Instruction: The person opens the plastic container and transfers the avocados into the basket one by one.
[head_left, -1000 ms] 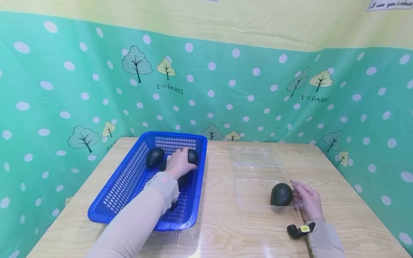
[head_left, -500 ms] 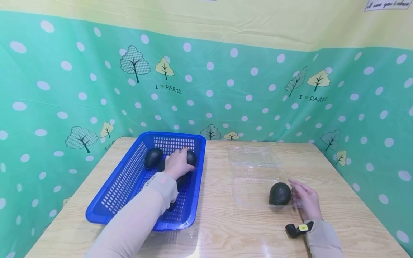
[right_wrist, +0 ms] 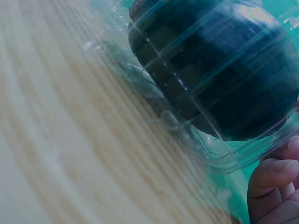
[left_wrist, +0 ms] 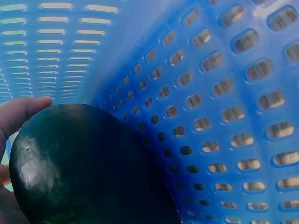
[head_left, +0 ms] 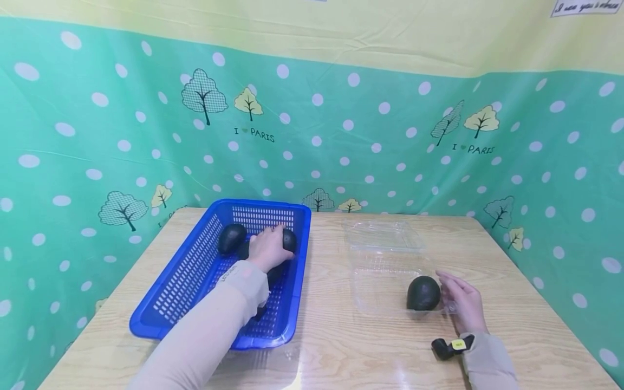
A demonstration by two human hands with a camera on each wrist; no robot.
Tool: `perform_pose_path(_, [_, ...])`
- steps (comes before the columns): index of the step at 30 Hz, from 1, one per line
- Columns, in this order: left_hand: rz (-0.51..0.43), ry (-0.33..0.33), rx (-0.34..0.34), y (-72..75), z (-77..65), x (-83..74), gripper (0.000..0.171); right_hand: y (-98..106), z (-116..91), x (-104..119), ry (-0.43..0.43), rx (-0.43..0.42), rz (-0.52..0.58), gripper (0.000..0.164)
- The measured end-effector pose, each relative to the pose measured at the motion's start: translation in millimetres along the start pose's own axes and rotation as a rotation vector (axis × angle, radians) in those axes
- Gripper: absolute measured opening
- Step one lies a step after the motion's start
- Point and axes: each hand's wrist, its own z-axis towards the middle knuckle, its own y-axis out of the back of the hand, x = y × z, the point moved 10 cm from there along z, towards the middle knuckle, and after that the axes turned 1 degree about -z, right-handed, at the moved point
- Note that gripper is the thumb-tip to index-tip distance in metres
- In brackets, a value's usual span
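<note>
In the head view my left hand (head_left: 269,248) reaches into a blue plastic basket (head_left: 141,325) and grips a dark avocado (head_left: 289,240) by the right wall. The left wrist view shows this avocado (left_wrist: 88,163) large and smooth, with fingertips (left_wrist: 39,101) curled over its top. A second avocado (head_left: 232,239) lies at the basket's back left; others are partly hidden under the left hand and sleeve. To the right, an avocado (head_left: 423,293) sits in a clear plastic clamshell box (head_left: 375,292). My right hand (head_left: 465,304) holds that box's right edge, its fingers (right_wrist: 275,175) bent beside the rim.
The clamshell's lid (head_left: 385,236) lies folded back behind its base. Both containers stand on a wood-grain table (head_left: 341,346), with bare tabletop between them. A green and yellow printed curtain (head_left: 331,135) hangs behind the table and along both sides.
The head view has shifted slightly. Both hands keep their places, and the avocado under the left hand sits marginally lower than half a second ago.
</note>
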Motion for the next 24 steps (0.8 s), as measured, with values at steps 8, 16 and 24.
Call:
perform_pose_path(8, [0.025, 0.004, 0.013, -3.6, 0.1, 0.8, 0.079, 0.2, 0.5, 0.0, 0.002, 0.003, 0.014, 0.018])
perform_pose_path(16, [0.049, -0.002, 0.015, -4.7, 0.6, 0.0, 0.078, 0.3, 0.5, -0.6, -0.005, 0.005, 0.009, 0.018])
perform_pose_path(24, [0.071, -0.007, 0.032, -4.2, -1.5, -1.0, 0.081, -0.2, 0.5, -0.9, -0.014, 0.01, 0.011, 0.017])
